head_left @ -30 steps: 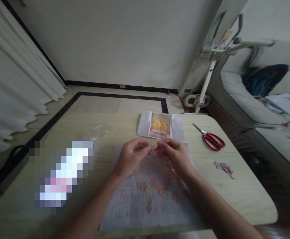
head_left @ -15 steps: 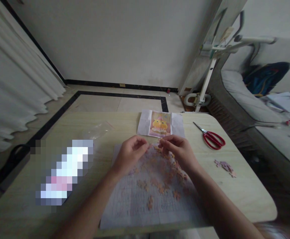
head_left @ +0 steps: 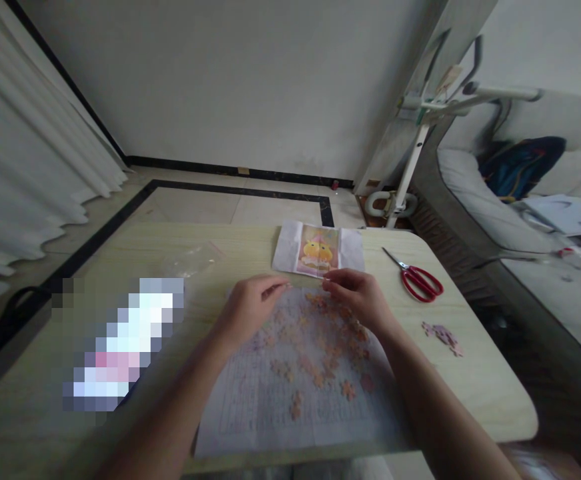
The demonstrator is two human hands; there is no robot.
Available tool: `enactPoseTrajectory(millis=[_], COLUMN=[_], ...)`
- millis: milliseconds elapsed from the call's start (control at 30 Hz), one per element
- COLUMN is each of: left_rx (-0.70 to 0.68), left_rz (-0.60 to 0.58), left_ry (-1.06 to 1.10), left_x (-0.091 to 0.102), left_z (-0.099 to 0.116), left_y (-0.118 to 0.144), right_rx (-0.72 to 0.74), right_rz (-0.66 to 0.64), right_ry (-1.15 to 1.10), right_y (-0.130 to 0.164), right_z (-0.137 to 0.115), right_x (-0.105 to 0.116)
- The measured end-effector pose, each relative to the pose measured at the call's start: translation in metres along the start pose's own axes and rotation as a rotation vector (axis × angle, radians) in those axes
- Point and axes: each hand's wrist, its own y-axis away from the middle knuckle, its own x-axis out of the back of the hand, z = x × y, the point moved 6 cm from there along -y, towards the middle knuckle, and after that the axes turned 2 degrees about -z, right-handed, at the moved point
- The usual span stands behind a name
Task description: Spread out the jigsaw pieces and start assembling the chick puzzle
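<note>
1. One head-worn camera looks forward and down from the six o'clock side of the pale wood-grain table with rounded corners (head_left: 475, 393).
2. It sits close above the bare left hand (head_left: 248, 307) and bare right hand (head_left: 363, 300).
3. It faces the plain white wall (head_left: 250, 80) at twelve, widely enough to include the white pleated curtain (head_left: 15, 167) near ten and, somewhat blurred, what seems a grey upholstered sofa (head_left: 545, 313) at three.
</note>
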Motion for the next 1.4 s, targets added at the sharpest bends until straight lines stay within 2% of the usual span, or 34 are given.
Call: enactPoseTrajectory(millis=[167,400,567,733,1000,1200,1400], left_rx=[-0.012,-0.064,-0.127,-0.197,-0.128,-0.129,-0.14], left_rz=[-0.008,-0.092,-0.111,-0.112,-0.12,-0.101,-0.138], left_ry=[-0.01,-0.21,-0.312,-0.382,-0.323,-0.314,-0.339], left_x=[0.0,-0.008,-0.012,-0.004,-0.006,-0.01,-0.009], left_z=[-0.005,-0.012,-0.009,-0.002,-0.009,-0.011,-0.008], left_y=[0.001,0.001,0.002,0.0,0.001,0.002,0.0], right_rx=[0.03,0.128,0.21,0.271,0.31,0.43,0.457], right_rz=[-0.017,-0.025,-0.012,-0.088,-0.071,-0.077,-0.057], right_ry=[0.038,0.329,0.42,0.503,0.566,0.695,0.682], right_y=[0.002,0.004,0.006,0.007,0.002,0.004,0.005], right_z=[-0.003,-0.004,-0.01,-0.012,-0.012,-0.019,-0.021], right_x=[-0.008,-0.016,-0.022,-0.037,-0.039,-0.042,-0.042])
